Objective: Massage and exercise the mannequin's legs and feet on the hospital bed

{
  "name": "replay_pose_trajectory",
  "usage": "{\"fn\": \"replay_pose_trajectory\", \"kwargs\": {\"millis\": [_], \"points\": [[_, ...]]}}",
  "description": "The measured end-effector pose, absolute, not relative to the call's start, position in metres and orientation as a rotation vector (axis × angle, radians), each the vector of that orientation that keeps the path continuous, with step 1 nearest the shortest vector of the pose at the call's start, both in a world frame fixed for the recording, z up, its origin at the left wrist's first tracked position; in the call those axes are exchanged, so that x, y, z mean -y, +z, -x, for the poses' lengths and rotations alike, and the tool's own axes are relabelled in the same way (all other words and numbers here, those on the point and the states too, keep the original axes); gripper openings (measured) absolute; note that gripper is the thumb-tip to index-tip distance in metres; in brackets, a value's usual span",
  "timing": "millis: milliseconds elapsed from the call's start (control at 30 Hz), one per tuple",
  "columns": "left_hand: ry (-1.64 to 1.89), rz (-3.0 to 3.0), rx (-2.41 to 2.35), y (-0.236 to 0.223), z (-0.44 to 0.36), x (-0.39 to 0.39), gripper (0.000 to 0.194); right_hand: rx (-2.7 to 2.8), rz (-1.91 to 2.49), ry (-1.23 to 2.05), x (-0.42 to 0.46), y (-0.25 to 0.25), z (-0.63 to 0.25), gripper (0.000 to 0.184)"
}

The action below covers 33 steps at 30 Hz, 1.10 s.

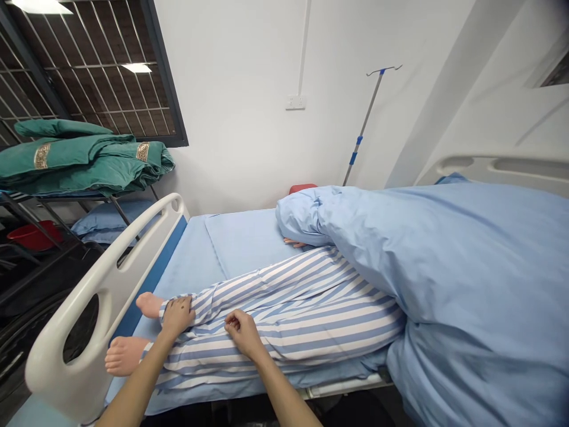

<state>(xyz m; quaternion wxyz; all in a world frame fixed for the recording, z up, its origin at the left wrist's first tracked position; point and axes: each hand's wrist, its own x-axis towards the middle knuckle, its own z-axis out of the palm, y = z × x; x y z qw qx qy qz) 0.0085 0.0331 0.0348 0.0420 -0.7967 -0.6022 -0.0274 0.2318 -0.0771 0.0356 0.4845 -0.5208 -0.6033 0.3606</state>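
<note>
Hospital bed (249, 243), foot end: you are standing at it, its white side rail (53, 373) raised as a guard. Blue quilt (453, 267): lying over the manikin (125, 356) from the thighs up, leaving the lower legs reachable. Striped pajama trousers (302, 320): covering both legs. Your left hand (178, 316) is closing around the trouser cuff (165, 308), gathering it at the ankle; your right hand (243, 333) is resting half-curled on the shin, its grip impossible to tell.

IV pole (364, 121) up against white wall (231, 59), socket (295, 102) on wall to its L. Barred window (93, 71) top L, folded green quilts (80, 160) on metal rack (57, 210) below it. Blue pillow (111, 222) under those, red basin (33, 235) low L, white bed rail (111, 279) raised.
</note>
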Motion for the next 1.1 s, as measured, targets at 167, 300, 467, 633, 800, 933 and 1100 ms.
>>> {"fn": "replay_pose_trajectory", "kwargs": {"millis": [167,300,467,633,800,933,1100], "points": [[0.047,2.456,1.846,0.031,-0.012,-0.038,0.046,1.499,1.335,0.847,0.079,0.039,-0.23,0.009],[0.136,2.465,1.858,0.035,-0.015,-0.043,0.048,1.484,1.341,0.858,0.08,0.042,-0.229,0.005],[0.228,2.488,1.882,0.04,-0.016,-0.049,0.048,1.493,1.358,0.852,0.081,0.04,-0.228,0.007],[0.228,2.491,1.873,0.037,-0.013,-0.049,0.051,1.532,1.375,0.815,0.081,0.04,-0.228,0.021],[0.147,2.502,1.892,0.032,-0.011,-0.049,0.051,1.574,1.393,0.738,0.079,0.039,-0.228,0.036],[-0.196,2.526,1.897,0.034,-0.015,-0.039,0.048,1.611,1.419,0.694,0.079,0.036,-0.227,0.039],[-0.667,2.462,1.75,0.039,-0.003,-0.005,0.037,1.622,1.397,0.724,0.08,0.037,-0.227,0.034]]}}
